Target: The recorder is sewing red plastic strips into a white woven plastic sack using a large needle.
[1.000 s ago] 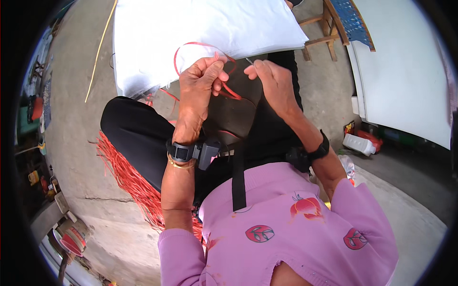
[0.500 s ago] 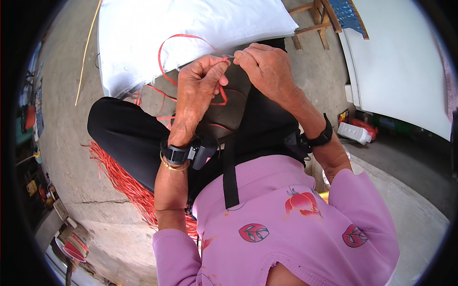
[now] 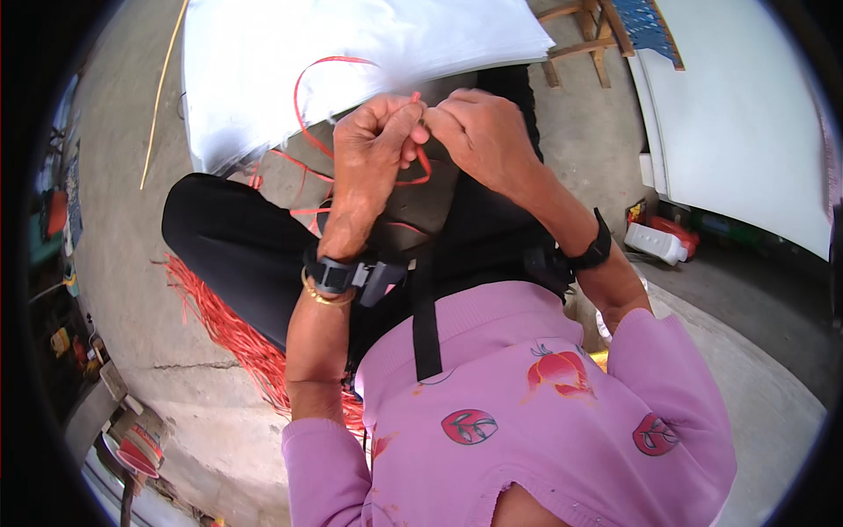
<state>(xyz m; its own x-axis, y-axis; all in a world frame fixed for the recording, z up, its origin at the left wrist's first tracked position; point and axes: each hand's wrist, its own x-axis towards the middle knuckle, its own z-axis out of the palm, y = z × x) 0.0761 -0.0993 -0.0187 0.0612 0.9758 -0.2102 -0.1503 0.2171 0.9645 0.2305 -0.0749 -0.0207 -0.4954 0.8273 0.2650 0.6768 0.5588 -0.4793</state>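
Observation:
Thumb and fingers of my left hand (image 3: 369, 145) pinch a thin red plastic strip (image 3: 297, 101), whose short end pokes up above the fingertips. From there the strip hangs in a loop below the hand, and another curve of it lies over the white woven sheets (image 3: 255, 75). My right hand (image 3: 481, 136) is closed, fingers bent, its tips meeting the left fingertips. What sits between the right fingers is hidden. Both hands are above my lap at the near edge of the sheets.
A large bundle of red strips (image 3: 233, 338) lies on the floor beside my left leg. At the right are a white panel (image 3: 738, 114), a white plastic jug (image 3: 654, 243) and a wooden stool (image 3: 584, 44). A thin yellow stick (image 3: 163, 92) lies at far left.
My right hand has come in against the left fingertips, closing the small gap where a thin pale strand showed. The strip's end now stands up above the left fingers.

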